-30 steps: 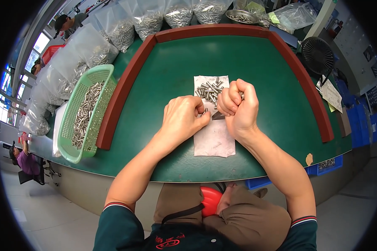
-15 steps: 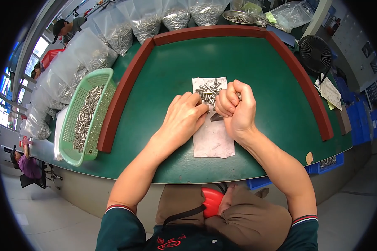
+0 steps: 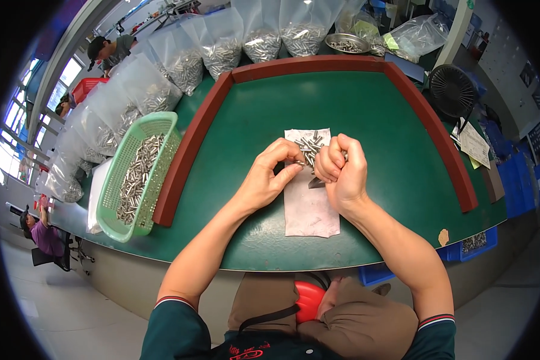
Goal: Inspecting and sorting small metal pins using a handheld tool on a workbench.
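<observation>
On the green table lies a white cloth (image 3: 312,216), creased and stained, with a small heap of short metal pins (image 3: 309,147) on its far half. My left hand (image 3: 269,173) is beside the heap's left edge, thumb and forefinger pinching a small metal pin (image 3: 300,162). Across from it, my right hand (image 3: 345,171) is closed in a fist around a small bladed tool (image 3: 317,183). The tool's dark flat blade juts out below the fingers toward the left; its handle is hidden in the fist.
A dark red raised border (image 3: 189,147) frames the table. Left of it stands a green plastic basket (image 3: 105,207) of pins. Bags of metal parts (image 3: 261,42) line the back and left. A black fan (image 3: 453,90) stands at right; a metal bowl (image 3: 348,43) sits behind.
My left hand has lifted slightly, and its thumb and forefinger now show pinching a pin. The right hand keeps its grip on the bladed tool. The whole view has shifted a little.
</observation>
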{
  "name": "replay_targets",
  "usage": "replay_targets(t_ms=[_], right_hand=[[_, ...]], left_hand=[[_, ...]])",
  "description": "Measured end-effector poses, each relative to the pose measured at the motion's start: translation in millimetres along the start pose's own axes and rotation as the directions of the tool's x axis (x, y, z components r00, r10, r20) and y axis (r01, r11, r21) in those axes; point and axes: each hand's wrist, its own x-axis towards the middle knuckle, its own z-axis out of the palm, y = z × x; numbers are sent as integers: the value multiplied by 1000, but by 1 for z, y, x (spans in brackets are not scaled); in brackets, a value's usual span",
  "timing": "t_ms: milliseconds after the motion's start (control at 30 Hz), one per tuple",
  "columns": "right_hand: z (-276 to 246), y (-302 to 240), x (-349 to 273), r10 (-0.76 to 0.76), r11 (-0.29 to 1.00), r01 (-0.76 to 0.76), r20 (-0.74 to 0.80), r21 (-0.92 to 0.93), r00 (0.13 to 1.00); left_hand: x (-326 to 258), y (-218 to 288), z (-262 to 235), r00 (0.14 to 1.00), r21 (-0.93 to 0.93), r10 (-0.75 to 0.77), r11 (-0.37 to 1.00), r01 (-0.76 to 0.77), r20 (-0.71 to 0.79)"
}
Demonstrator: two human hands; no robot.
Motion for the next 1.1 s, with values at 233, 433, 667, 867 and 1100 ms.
replay_targets(t_ms=[233, 433, 667, 867, 1100], right_hand=[[1, -1, -1, -4, 1000, 4, 4, 7, 1000], [0, -2, -1, -7, 1000, 7, -18, 15, 1000], [1, -3, 0, -43, 997, 44, -12, 58, 999], [-2, 0, 3, -31, 997, 33, -27, 70, 999], [-3, 0, 4, -54, 994, 56, -26, 89, 998]], left_hand=[[0, -7, 1, 995, -254, -68, 966, 49, -68], [-1, 18, -7, 980, -17, -197, 980, 197, 38], [-7, 23, 4, 990, 415, -99, 909, 50, 97], [-8, 27, 8, 985, 409, -170, 901, 140, 37], [-9, 26, 12, 994, 475, -112, 876, 88, 21]])
